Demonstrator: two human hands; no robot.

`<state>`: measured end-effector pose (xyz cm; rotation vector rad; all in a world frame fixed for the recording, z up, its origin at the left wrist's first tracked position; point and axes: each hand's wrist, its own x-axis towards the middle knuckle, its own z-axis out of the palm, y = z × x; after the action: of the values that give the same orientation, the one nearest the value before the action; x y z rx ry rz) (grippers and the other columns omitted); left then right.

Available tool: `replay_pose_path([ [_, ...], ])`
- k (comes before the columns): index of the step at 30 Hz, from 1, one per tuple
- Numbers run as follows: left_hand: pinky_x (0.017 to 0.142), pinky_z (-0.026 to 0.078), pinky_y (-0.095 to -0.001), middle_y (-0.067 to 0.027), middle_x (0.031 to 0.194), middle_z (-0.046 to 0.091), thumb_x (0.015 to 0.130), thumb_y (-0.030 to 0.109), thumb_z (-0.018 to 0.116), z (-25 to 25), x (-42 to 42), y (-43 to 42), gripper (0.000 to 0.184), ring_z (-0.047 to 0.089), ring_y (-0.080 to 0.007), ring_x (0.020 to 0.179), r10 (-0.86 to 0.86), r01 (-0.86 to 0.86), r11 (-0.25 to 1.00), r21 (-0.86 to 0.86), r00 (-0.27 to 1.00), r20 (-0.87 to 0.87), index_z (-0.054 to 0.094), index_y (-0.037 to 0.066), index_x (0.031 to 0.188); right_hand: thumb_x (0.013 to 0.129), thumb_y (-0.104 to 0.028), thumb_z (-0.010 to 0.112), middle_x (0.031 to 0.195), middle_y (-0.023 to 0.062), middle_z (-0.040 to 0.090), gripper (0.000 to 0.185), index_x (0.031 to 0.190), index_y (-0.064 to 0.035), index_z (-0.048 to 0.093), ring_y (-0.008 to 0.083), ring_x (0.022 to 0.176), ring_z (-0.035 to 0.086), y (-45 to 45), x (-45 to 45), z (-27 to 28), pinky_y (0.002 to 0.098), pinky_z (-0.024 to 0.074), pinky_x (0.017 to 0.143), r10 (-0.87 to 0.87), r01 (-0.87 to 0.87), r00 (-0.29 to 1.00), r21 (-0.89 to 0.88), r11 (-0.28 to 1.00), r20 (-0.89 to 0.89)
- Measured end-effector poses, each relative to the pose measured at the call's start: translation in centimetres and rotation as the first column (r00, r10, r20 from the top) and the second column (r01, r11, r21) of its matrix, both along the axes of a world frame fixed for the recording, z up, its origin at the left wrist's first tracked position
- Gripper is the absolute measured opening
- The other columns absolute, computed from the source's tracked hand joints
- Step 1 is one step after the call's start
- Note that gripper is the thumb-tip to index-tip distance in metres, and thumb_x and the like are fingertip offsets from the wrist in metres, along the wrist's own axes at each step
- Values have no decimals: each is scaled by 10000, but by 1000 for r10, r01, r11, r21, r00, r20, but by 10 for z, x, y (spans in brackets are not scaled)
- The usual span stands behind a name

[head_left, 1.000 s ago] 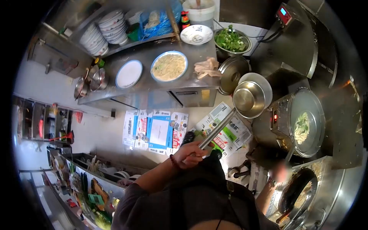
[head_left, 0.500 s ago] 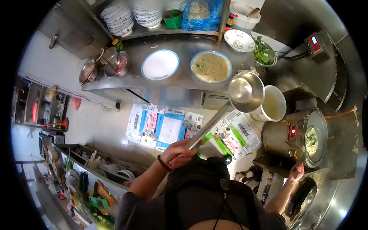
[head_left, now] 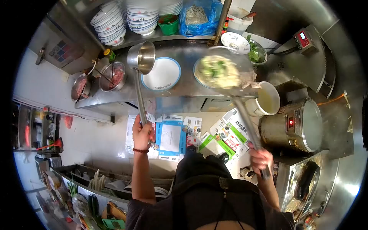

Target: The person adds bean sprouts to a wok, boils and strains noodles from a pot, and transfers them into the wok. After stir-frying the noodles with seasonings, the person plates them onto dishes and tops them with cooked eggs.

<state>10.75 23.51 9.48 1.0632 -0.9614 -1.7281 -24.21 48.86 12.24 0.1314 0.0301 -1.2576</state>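
Observation:
My left hand (head_left: pixel 143 134) grips the long handle of a metal ladle (head_left: pixel 146 57), whose deep bowl is tilted beside a white blue-rimmed plate (head_left: pixel 161 74) on the steel counter. In my right hand (head_left: pixel 261 159) is the handle of a strainer (head_left: pixel 249 122), blurred by motion. Pale noodles with green leaves (head_left: pixel 219 72) lie on the strainer's head, over a second blue-rimmed plate that they mostly hide. Both hands are closed around their handles.
Beyond the counter (head_left: pixel 184 92), stacked bowls (head_left: pixel 142 17) stand on a shelf. Metal bowls of meat (head_left: pixel 112 76) are at the left. A white bucket (head_left: pixel 268 99) and a steaming round pot (head_left: pixel 311 124) stand right. Cardboard (head_left: pixel 170 138) covers part of the floor.
My left hand and the ladle have swung left, beside the blue-rimmed plate. My right hand has brought the strainer with the noodles out of the pot and left, over the counter.

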Motion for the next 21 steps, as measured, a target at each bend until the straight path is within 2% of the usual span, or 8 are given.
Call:
replay_pose_path([
  [1,289,320,-234,-10,550,428,792,-15,456,-4,-2,-4,366,372,-78,352,36,-36,999,-2,999,11,411,37,1151,894,-67,430,676,10,437,312,1190,15,377,53,467,451,-25,6,-10,202,395,349,50,-50,999,-5,999,4],
  [3,286,317,-235,-10,535,425,792,-9,463,-15,-2,-15,350,370,-80,348,57,-57,998,8,998,16,414,33,1136,860,-64,490,636,-30,396,197,1042,0,445,12,424,371,-71,25,1,180,334,323,132,-88,958,178,980,-255],
  [4,283,314,-236,-9,521,422,792,-3,471,-22,-2,-19,335,369,-82,344,79,-80,997,21,997,25,417,29,1121,851,-66,503,634,-36,393,156,987,-14,446,16,423,358,-93,33,3,175,320,324,197,-110,884,220,969,-425],
  [6,278,309,-239,-8,491,410,791,5,474,-36,1,-29,290,367,-86,335,95,-96,995,25,994,52,419,14,1076,854,-62,483,661,-14,375,146,992,-25,454,28,450,345,-128,46,2,191,295,361,286,-201,803,213,956,-523],
  [8,276,308,-245,-10,480,404,788,-3,470,-44,1,-33,268,367,-90,325,130,-132,991,16,989,72,419,8,1050,801,-65,550,622,-18,395,129,876,-53,445,60,439,369,-152,57,15,217,328,365,336,-171,689,307,936,-643],
  [9,283,309,-241,-16,526,409,783,-14,466,-49,3,-37,230,360,-91,341,105,-104,994,-14,989,105,436,60,999,792,-59,552,626,-6,399,131,869,-50,446,67,450,376,-163,61,17,231,336,379,352,-165,662,330,929,-662],
  [11,281,310,-245,-17,525,408,782,-14,466,-53,5,-42,212,360,-93,341,113,-114,994,4,990,90,429,56,979,773,-43,550,635,26,414,121,840,-37,449,84,476,391,-179,69,26,256,343,405,379,-138,557,368,919,-739],
  [21,289,303,-234,-19,558,404,772,-22,469,-48,16,-38,228,361,-87,353,181,-182,983,12,983,37,433,43,988,759,-19,533,612,59,438,70,743,-17,465,106,453,401,-215,80,57,270,342,397,401,-104,435,397,912,-806],
])
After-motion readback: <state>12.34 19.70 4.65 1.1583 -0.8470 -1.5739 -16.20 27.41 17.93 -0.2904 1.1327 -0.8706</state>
